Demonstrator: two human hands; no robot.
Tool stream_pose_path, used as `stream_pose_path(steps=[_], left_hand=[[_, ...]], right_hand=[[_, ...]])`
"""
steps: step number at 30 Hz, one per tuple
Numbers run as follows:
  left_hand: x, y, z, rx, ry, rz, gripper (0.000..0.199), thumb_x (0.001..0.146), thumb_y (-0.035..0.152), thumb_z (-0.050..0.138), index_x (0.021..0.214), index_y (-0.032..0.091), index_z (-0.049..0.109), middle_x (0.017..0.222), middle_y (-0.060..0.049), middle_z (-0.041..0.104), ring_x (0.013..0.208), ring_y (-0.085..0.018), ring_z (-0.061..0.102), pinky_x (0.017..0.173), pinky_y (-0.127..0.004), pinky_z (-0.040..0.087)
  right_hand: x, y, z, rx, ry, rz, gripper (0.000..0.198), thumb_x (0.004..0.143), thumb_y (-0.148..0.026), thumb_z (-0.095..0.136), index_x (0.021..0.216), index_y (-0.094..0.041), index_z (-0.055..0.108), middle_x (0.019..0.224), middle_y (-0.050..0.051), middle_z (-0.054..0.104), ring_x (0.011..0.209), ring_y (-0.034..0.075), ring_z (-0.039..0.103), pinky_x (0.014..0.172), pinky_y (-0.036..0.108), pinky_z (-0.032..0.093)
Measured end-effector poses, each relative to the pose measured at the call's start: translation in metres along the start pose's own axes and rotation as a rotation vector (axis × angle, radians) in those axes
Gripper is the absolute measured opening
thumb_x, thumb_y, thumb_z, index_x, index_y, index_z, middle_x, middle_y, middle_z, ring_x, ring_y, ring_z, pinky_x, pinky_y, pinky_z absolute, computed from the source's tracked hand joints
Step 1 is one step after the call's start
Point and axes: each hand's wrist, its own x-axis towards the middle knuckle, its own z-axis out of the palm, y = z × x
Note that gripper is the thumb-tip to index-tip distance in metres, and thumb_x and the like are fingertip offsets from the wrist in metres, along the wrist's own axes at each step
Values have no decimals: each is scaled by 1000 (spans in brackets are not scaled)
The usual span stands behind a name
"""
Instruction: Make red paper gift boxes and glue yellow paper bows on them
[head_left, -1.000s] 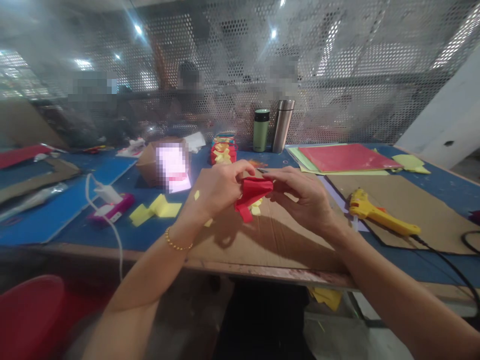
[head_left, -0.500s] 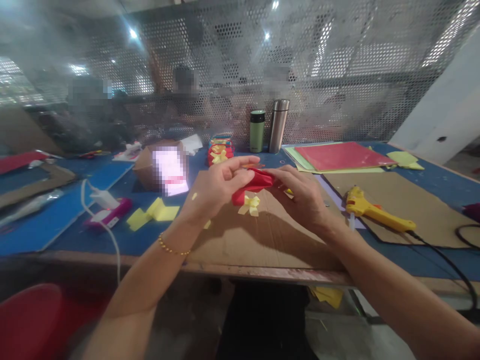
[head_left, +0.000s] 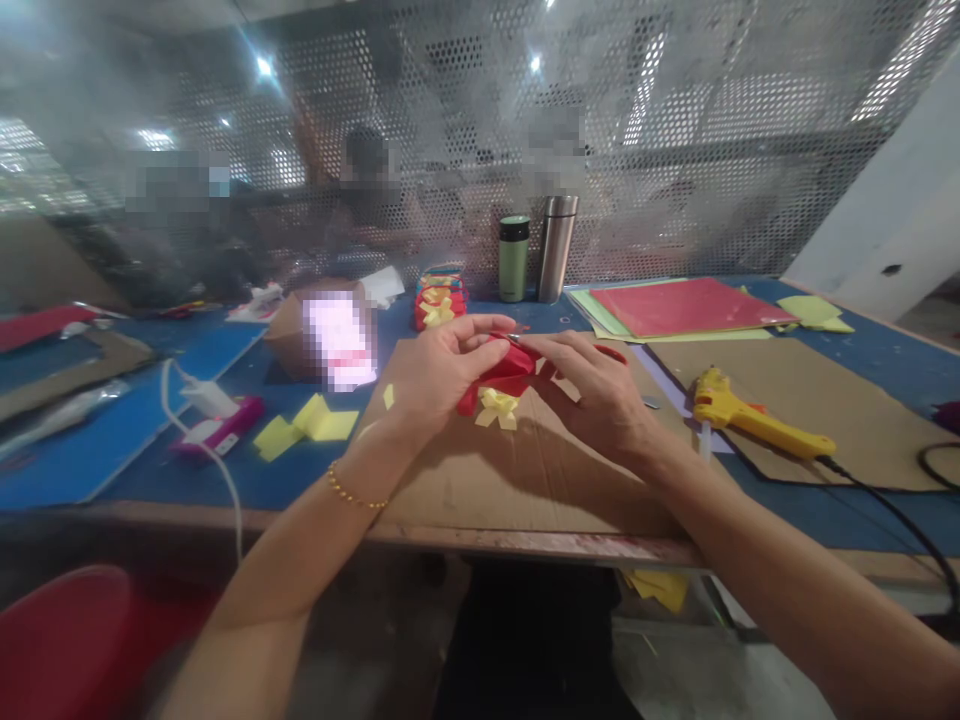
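Head view: left hand (head_left: 442,372) pinches the red piece (head_left: 512,376), off its fingertips toward the right hand (head_left: 600,392), long axis roughly hand to hand; right, contact unclear, grips what look like red-handled scissors (head_left: 613,353).

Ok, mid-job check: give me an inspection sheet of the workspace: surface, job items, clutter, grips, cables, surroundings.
Surface: blue tabletop, with a cardboard sheet at the front centre.
Job's things: red folded piece, paper or cloth unclear; yellow paper flower just below it in view.
Clutter: yellow paper scraps at left; yellow glue gun at right; green tumbler and steel thermos at the back.
Grips: left grip pinches the red folded piece; right grip is beside it and appears to hold red-handled scissors, mostly hidden.
Cables: white cable near the purple power strip hangs over the front edge; black cord trails from the glue gun.
Surroundings: perforated metal screen behind; red stool at lower left.
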Motion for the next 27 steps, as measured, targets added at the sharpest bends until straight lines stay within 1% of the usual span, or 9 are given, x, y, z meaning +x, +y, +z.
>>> stream_pose_path(steps=[4,7,11,15,18,20,22,25,27], left_hand=[[0,-3,-1,45,19,40,34,91,37,74,121,22,76,99,-6,81,87,-20,76,77,-33,64],[1,-5,-2,82,29,48,33,92,38,74,121,23,77,94,-6,80,85,-21,75,76,-35,64],[1,-3,-5,104,-17,33,32,94,38,71,122,23,77,90,-5,80,82,-20,74,76,-35,64],[1,3,-8,28,-108,13,35,95,33,68,128,21,74,91,-7,79,85,-20,75,76,-33,63],[3,7,-10,-54,-166,-1,42,90,26,73,131,19,72,94,-7,78,90,-20,76,80,-32,63],[4,9,-11,-100,-184,-18,47,84,22,77,131,18,71,97,-8,79,94,-21,76,84,-32,63],[6,12,-13,-122,-181,-36,51,79,22,81,129,16,71,100,-9,79,97,-22,77,86,-34,63],[9,13,-15,-122,-160,-61,48,74,27,86,120,17,76,97,-9,81,94,-24,77,85,-35,63],[11,13,-17,-134,-152,-84,47,72,29,88,116,17,77,94,-8,81,90,-24,78,84,-35,64]], right_hand=[[2,0,-2,-26,56,-69,47,99,-17,60,144,-27,59,109,10,74,95,23,70,81,38,59],[2,1,-1,-40,72,-113,45,100,-17,60,143,-29,61,111,9,74,97,23,70,83,40,58],[0,4,0,-19,66,-62,39,102,-18,57,136,-32,68,109,8,74,96,23,70,83,42,58],[-2,9,1,19,62,-9,35,103,-22,57,134,-32,70,107,9,73,96,23,70,82,41,58],[-1,12,1,46,94,-26,37,103,-21,57,136,-32,69,108,9,73,96,23,69,81,40,57],[-1,11,-1,55,89,-23,38,103,-21,57,137,-32,68,109,9,73,97,23,69,83,41,58],[0,10,-3,50,43,1,38,103,-20,56,136,-32,69,112,9,73,100,23,69,87,41,58],[1,9,-3,30,-39,36,34,105,-22,52,133,-29,70,116,10,73,106,22,68,91,41,58],[1,8,0,12,-43,43,33,106,-22,50,131,-28,70,117,9,73,108,21,68,93,39,58]])
